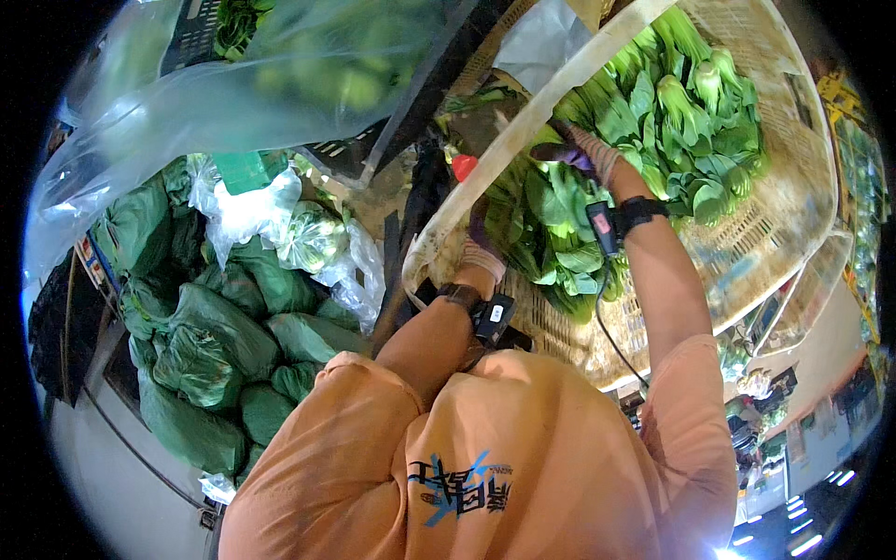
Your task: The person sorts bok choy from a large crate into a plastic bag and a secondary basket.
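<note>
A large, stained plastic basket (763,259) holds many leafy green bok choy heads (672,133). Inside its near left part, my left hand (483,245), in a striped glove with purple on it, touches the left edge of the greens; its fingers are partly hidden by leaves and shadow. My right hand (584,152), in a like glove, lies over the middle of the pile with its fingers among the leaves. Whether either hand grips a head cannot be told. Both wrists wear black straps with small devices, and a cable runs from the right one.
Green plastic bags (217,336), filled and knotted, are heaped at the left. Clear bags (311,238), one with greens inside, lie above them. A sheet of clear plastic (210,105) covers crates at the upper left. Another basket (805,301) stands at the right.
</note>
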The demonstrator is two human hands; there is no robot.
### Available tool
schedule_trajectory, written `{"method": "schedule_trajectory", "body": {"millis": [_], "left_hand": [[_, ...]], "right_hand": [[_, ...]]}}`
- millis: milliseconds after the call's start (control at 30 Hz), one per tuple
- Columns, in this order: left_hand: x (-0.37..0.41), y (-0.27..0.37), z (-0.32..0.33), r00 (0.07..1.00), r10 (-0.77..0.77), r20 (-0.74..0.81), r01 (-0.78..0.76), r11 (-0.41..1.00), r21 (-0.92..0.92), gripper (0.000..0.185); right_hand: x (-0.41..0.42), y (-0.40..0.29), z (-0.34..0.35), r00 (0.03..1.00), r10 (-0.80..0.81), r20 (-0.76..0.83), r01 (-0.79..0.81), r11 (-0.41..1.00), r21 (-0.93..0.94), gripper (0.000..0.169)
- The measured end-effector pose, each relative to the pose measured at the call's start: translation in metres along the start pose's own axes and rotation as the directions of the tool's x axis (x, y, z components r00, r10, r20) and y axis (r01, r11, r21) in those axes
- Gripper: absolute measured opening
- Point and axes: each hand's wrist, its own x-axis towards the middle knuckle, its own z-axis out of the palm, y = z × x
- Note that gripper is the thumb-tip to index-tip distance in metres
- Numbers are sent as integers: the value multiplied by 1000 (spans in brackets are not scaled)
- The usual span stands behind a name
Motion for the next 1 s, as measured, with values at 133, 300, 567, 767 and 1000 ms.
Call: {"method": "schedule_trajectory", "body": {"millis": [133, 300, 567, 767, 1000], "left_hand": [[-1, 1, 13, 997, -75, 11, 76, 987, -141, 52], [7, 7, -2, 999, -31, -16, 30, 999, -46, 51], [-16, 11, 41, 979, -192, 73, 185, 979, 88, 57], [-88, 53, 130, 943, -229, 243, 84, 868, 490, 69], [-138, 114, 246, 626, -202, 754, -628, 443, 640, 116]], "right_hand": [[31, 50, -10, 984, 107, 140, -135, 969, 206, 62], [-7, 13, 14, 995, 37, 94, -44, 996, 73, 73], [-78, 45, 32, 878, -475, -57, 478, 876, 69, 60], [-191, 33, 64, 817, -445, -368, 552, 789, 271, 90], [-308, -18, 94, 566, -417, -712, 735, 647, 205, 83]]}}
